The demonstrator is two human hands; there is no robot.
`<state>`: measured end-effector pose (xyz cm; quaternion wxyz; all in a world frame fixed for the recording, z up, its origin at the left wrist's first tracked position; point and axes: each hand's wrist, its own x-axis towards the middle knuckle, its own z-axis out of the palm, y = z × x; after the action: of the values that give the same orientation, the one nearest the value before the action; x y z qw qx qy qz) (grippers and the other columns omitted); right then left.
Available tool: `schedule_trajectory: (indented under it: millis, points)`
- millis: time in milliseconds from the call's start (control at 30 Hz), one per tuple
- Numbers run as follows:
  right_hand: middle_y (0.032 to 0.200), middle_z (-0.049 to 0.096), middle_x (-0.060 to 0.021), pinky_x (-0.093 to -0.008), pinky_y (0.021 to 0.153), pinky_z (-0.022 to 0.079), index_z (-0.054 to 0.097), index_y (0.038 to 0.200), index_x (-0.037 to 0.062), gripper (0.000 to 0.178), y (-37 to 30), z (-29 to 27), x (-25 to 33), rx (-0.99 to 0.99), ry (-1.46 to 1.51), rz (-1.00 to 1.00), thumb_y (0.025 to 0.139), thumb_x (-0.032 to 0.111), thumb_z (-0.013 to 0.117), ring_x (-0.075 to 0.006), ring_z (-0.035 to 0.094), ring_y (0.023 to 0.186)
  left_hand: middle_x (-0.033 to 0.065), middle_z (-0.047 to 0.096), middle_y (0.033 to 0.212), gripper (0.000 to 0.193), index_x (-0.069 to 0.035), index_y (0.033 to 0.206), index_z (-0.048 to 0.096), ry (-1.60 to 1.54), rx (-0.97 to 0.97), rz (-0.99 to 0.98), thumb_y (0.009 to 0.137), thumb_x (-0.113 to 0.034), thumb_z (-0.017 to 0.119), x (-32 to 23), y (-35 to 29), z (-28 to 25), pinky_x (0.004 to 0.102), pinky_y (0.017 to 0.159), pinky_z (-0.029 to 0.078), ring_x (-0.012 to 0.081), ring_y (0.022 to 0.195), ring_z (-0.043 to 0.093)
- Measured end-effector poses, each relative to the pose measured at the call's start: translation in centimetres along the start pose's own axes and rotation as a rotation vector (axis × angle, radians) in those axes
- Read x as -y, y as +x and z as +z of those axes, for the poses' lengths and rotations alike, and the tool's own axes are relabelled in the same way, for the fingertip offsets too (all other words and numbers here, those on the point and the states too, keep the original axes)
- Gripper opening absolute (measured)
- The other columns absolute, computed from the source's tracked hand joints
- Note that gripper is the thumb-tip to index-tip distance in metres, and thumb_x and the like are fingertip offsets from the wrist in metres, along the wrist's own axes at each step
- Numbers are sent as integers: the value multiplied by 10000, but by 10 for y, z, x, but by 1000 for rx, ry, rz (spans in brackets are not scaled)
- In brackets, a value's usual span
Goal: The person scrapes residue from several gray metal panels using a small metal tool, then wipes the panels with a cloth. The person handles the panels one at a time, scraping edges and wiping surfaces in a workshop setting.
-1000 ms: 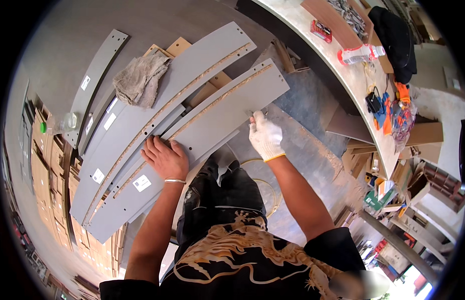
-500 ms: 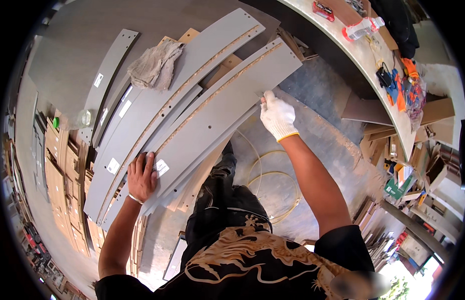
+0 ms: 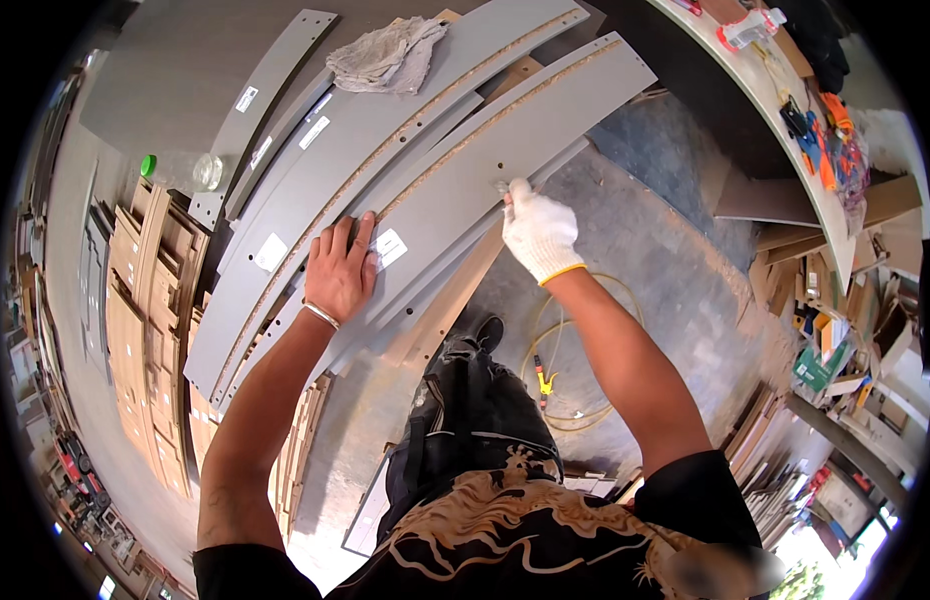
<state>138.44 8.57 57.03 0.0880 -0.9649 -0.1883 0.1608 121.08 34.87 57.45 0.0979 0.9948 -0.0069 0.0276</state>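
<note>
My left hand point(image 3: 340, 268), bare with a band at the wrist, lies spread on a long grey board point(image 3: 550, 110) beside a white label point(image 3: 388, 248). The board has a groove of bare brown chipboard along its far side and a few small holes. My right hand point(image 3: 541, 232), in a white knitted glove, is closed at the board's near edge. A small, thin, blade-like piece shows at its fingertips; its exact kind is not clear. Beyond lies another grooved grey board point(image 3: 445, 85), with a crumpled rag point(image 3: 390, 55) on it.
A clear bottle with a green cap point(image 3: 185, 170) lies left, near stacked brown boards point(image 3: 145, 330). A yellow hose point(image 3: 625, 285) and an air blow gun point(image 3: 545, 380) are on the floor. At right, a curved table point(image 3: 755, 90) bears tools and another bottle.
My right hand has slid left along the board's near edge, closer to the middle hole. My left hand stays beside the label. The view has shifted, and the blow gun now shows.
</note>
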Motion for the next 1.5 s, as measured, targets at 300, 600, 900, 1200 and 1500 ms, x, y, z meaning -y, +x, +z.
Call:
schedule_trajectory:
  millis: [300, 600, 900, 1200, 1500]
  points:
    - [777, 722, -141, -493, 660, 558, 616, 1027, 113, 190, -61, 33, 69, 19, 49, -59, 971, 294, 609, -368, 722, 738, 202, 535, 1328, 586, -88, 1512, 470, -14, -58, 41, 946, -179, 592, 8, -5, 4, 462, 974, 420, 358, 1138, 521]
    - [771, 720, -153, -507, 652, 551, 606, 1040, 102, 192, -119, 62, 142, -13, 89, -26, 968, 280, 599, -377, 723, 736, 148, 535, 1192, 561, -253, 1536, 471, -11, 83, 203, 991, -228, 597, 23, 6, -6, 421, 960, 430, 313, 1097, 530]
    - [797, 732, -153, -503, 668, 557, 610, 1034, 114, 168, -165, 95, 200, -97, 57, 50, 950, 259, 612, -365, 733, 764, 76, 555, 1247, 546, -278, 1575, 404, 134, 45, 354, 1050, -416, 466, 43, 14, 1, 415, 1010, 352, 243, 1228, 470]
    - [766, 711, -144, -506, 637, 544, 589, 1026, 126, 149, -208, 107, 252, -6, 78, 57, 921, 223, 631, -374, 714, 712, 127, 487, 1486, 537, -225, 1549, 438, 135, 3, 390, 1053, -430, 441, 47, 13, 10, 601, 1214, 208, 296, 1425, 390]
    - [693, 669, -85, -440, 602, 555, 567, 962, 122, 187, -266, 152, 318, 24, 84, -37, 882, 234, 693, -309, 690, 620, 179, 538, 1408, 558, -143, 1512, 497, 95, 6, 419, 1019, -402, 455, 49, 12, 1, 629, 1196, 241, 334, 1399, 440]
